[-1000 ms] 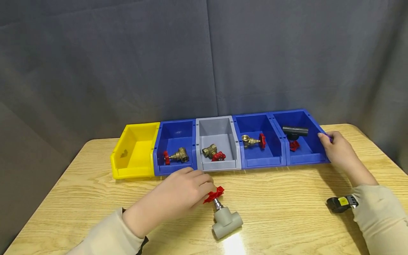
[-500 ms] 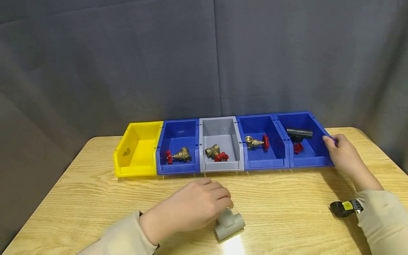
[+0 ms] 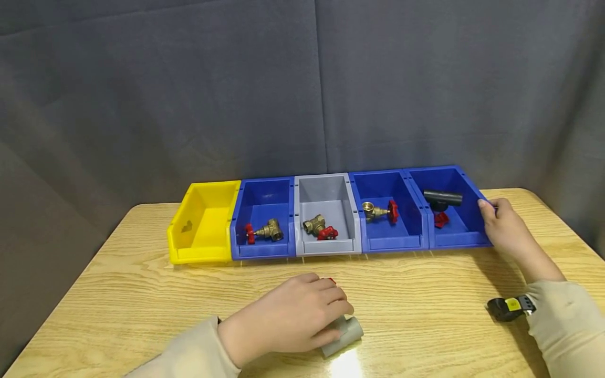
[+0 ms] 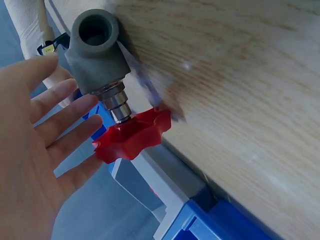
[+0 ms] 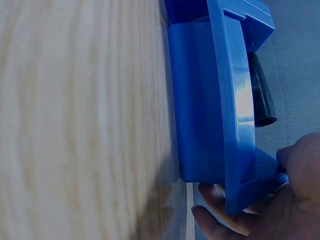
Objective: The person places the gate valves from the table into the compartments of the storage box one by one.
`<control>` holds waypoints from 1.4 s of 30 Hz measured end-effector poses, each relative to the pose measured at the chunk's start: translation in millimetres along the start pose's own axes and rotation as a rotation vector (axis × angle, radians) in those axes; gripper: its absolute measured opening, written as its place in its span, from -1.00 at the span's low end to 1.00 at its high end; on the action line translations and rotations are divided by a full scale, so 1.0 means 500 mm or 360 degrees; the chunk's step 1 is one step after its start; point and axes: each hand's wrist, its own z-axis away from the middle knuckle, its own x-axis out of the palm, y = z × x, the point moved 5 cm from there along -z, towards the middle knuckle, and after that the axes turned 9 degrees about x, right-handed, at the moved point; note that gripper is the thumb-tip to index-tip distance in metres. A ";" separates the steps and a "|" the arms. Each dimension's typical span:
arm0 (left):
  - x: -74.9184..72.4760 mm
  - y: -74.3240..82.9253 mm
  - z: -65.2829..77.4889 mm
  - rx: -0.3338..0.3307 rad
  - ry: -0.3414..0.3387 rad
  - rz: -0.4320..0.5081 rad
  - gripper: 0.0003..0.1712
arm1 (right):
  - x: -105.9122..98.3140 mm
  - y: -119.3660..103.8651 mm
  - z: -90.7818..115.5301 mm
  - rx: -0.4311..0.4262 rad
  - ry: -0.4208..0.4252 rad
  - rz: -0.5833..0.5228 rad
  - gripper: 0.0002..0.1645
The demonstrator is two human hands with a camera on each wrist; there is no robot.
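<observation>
A valve with a grey tee-shaped body (image 3: 348, 333) lies on the table under my left hand (image 3: 290, 315). Its red handwheel (image 4: 132, 136) and metal stem (image 4: 116, 101) show in the left wrist view. There the fingers of my left hand (image 4: 37, 145) extend loosely alongside the valve; whether they touch it is unclear. At the right end of the bin row, my right hand (image 3: 509, 231) grips the side wall of a blue bin (image 3: 456, 240), thumb over the rim and fingers outside. That bin holds a black tee-shaped valve (image 3: 442, 198) with a red handle (image 3: 441, 219).
Left of the held bin stand another blue bin (image 3: 394, 242), a grey bin (image 3: 328, 247), a third blue bin (image 3: 263, 251) and a yellow bin (image 3: 200, 254). The first three hold brass valves with red handles. A dark curtain (image 3: 236, 94) hangs behind the table (image 3: 142, 315).
My left hand has moved right and down over the grey valve, covering its stem and most of its handwheel in the head view. My right hand has kept its hold on the bin.
</observation>
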 end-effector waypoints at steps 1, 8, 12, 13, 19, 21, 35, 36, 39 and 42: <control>0.002 0.000 -0.001 0.0004 -0.0004 0.0005 -0.64 | 0.000 0.000 0.000 0.0001 -0.0002 -0.0002 -0.30; 0.010 0.000 -0.004 -0.0002 -0.0037 0.0053 -0.59 | 0.001 0.001 0.000 0.0023 -0.0012 -0.0008 -0.30; 0.016 -0.002 -0.005 -0.0026 -0.0077 0.0088 -0.54 | 0.002 0.002 -0.001 0.0026 -0.0009 -0.0002 -0.30; 0.018 -0.002 -0.006 -0.0030 -0.0096 0.0098 -0.52 | 0.002 0.002 -0.001 0.0029 -0.0010 -0.0001 -0.30; 0.034 -0.001 -0.009 -0.0073 -0.0190 0.0166 -0.43 | 0.003 0.002 0.000 0.0041 -0.0010 0.0003 -0.30; 0.038 -0.001 -0.011 -0.0081 -0.0207 0.0176 -0.43 | 0.002 0.002 0.001 0.0045 -0.0011 0.0005 -0.30; 0.049 0.009 -0.033 -0.0099 -0.0266 0.0115 -0.43 | 0.001 0.004 -0.005 0.0059 -0.0029 0.0007 -0.27; 0.051 0.010 -0.036 -0.0099 -0.0278 0.0109 -0.43 | 0.001 0.004 -0.005 0.0057 -0.0025 0.0007 -0.28; 0.057 0.014 -0.045 -0.0094 -0.0320 0.0104 -0.44 | 0.002 0.004 -0.004 0.0059 -0.0023 0.0005 -0.29; 0.061 0.018 -0.051 -0.0088 -0.0348 0.0109 -0.49 | 0.003 0.004 -0.003 0.0060 -0.0026 0.0006 -0.29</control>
